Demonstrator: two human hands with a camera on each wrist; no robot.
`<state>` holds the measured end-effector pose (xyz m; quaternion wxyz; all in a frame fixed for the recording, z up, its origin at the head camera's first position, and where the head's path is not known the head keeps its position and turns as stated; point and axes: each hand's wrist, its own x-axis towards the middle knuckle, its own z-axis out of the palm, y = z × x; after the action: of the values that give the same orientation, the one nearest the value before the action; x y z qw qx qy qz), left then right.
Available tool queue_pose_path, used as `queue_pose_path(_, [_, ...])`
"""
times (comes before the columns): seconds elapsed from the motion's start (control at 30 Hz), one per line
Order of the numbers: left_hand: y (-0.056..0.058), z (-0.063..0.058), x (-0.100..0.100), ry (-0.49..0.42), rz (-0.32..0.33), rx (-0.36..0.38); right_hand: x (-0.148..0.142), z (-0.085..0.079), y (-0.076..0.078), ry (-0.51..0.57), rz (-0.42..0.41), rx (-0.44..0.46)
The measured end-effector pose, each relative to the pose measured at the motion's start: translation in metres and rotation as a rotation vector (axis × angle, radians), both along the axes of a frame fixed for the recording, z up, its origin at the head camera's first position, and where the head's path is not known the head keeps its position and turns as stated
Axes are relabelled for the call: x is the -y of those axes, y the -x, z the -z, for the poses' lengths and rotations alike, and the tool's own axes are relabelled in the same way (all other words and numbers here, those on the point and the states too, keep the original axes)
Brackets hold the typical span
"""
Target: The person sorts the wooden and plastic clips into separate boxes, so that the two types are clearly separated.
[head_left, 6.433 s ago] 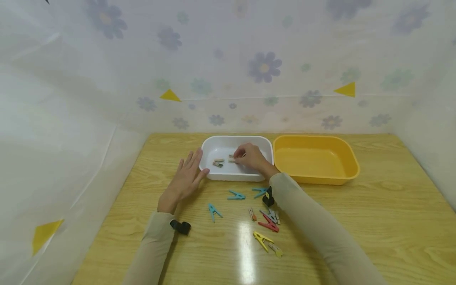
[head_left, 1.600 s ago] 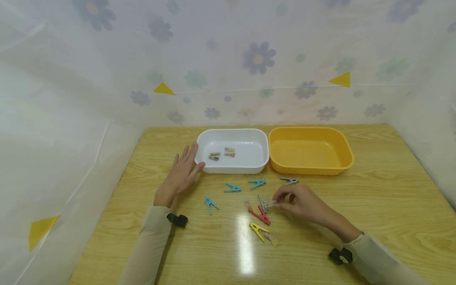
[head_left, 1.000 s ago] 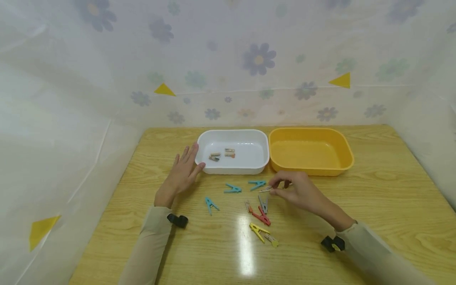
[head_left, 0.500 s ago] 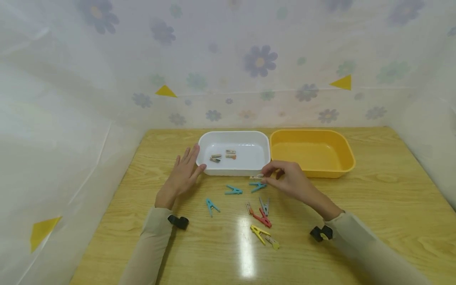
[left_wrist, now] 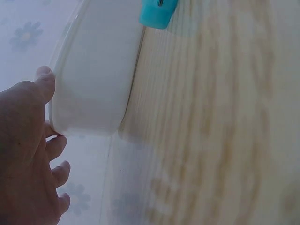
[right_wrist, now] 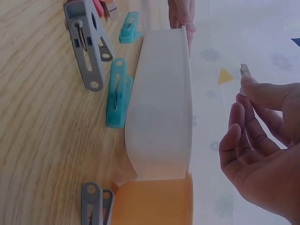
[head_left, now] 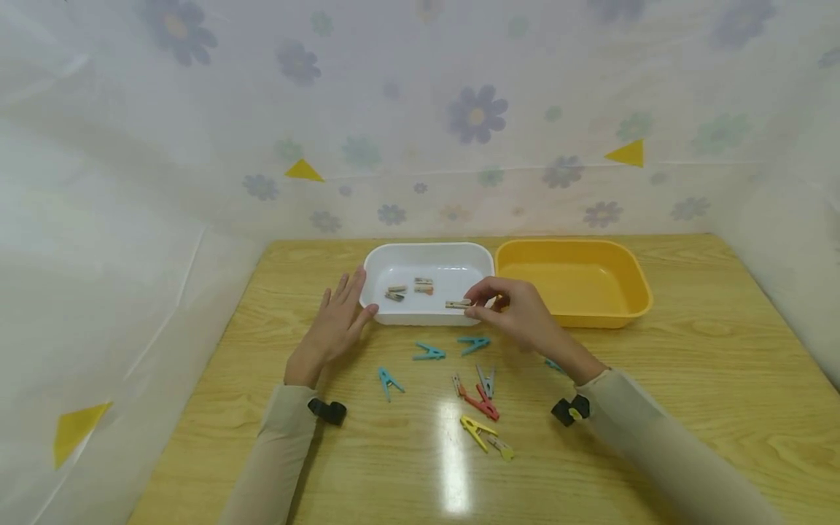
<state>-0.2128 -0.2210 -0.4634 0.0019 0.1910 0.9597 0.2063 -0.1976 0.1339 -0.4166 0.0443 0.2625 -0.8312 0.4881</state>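
My right hand pinches a small wooden clothespin between thumb and fingertips, over the front right rim of the white tray. In the right wrist view the clothespin points up out of the fingertips, above the tray's rim. Straight fingers of my left hand rest against the tray's left end, thumb at the front corner. The left wrist view shows that hand at the tray's rim. Inside the tray lie several small wooden clothespins, one with an orange piece.
A yellow tray stands right of the white one. Blue clothespins lie in front. Nearer are grey, red and yellow clothespins, and small wooden ones. A grey clothespin lies by the yellow tray.
My right hand has carried the wooden clothespin from beside the grey and red clothespins, up and left to the white tray. The left hand has stayed at the tray's end.
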Motion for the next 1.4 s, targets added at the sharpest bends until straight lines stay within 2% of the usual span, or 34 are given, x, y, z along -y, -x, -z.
queue_pose_path(0.4, [0.001,0.000,-0.003,-0.001,0.000,-0.015,0.007,0.003,0.029,-0.009,0.032,-0.003])
queue_pose_path(0.77, [0.003,0.003,-0.003,-0.004,0.001,-0.014,0.018,0.011,0.053,0.012,0.052,0.061])
queue_pose_path(0.97, [0.002,0.003,-0.003,-0.007,-0.003,-0.011,0.024,0.019,0.069,-0.034,0.084,0.075])
queue_pose_path(1.2, [0.002,0.005,-0.005,-0.018,-0.007,-0.016,0.032,0.019,0.084,-0.071,0.109,0.110])
queue_pose_path(1.4, [0.003,0.005,-0.006,-0.020,-0.002,-0.020,0.034,0.025,0.099,-0.132,0.127,0.092])
